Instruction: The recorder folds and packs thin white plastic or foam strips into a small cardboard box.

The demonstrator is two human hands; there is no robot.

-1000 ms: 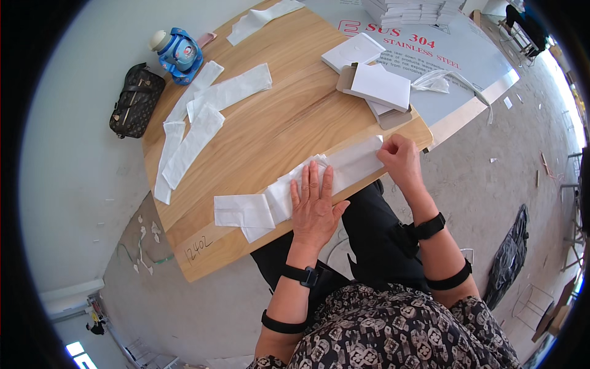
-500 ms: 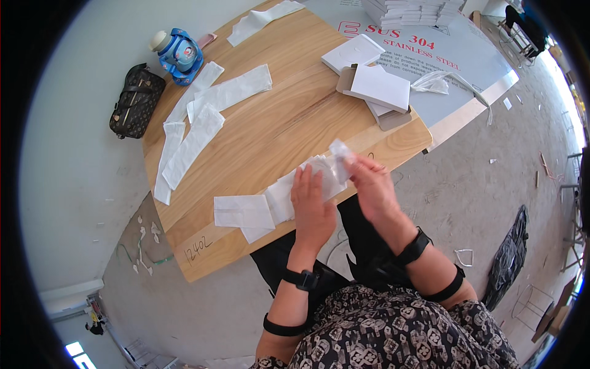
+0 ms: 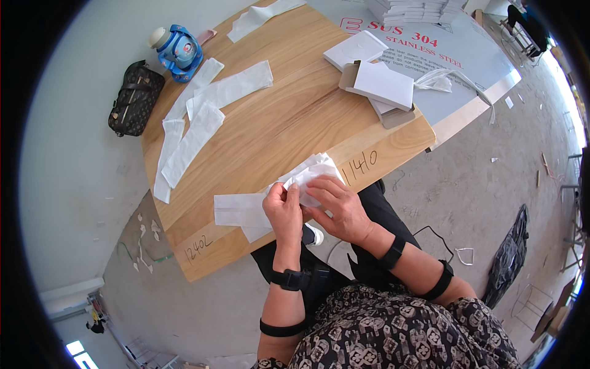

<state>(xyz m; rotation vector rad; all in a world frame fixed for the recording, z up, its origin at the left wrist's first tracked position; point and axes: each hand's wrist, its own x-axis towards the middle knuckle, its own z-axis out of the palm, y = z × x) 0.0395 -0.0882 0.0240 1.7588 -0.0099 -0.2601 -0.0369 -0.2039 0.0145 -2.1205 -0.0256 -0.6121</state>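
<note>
The left hand (image 3: pixel 284 215) was nearest, fingers curled and thumb pinching a folded white sheet (image 3: pixel 316 169) above the tabletop's near edge, likely so the folds would not spring apart. The right hand (image 3: pixel 341 209) was half open, fingertips laid across the sheet, seemingly to steady it; I could not tell whether its thumb gripped. Flat white pieces (image 3: pixel 239 210) lay just left of the hands, at least two, overlapping. Farther over the wooden tabletop (image 3: pixel 295 117), counted four white strips (image 3: pixel 236 88) crossing at the left, probably pushed there to leave working room; one blue bottle (image 3: pixel 178 54) stood beyond them. At right, at least two white cardboard boxes (image 3: pixel 385 85), overlapping, one with flaps open. One lone strip (image 3: pixel 261 21) lay farther off. The stack of white boxes (image 3: pixel 415 12) was cut off, not countable.
</note>
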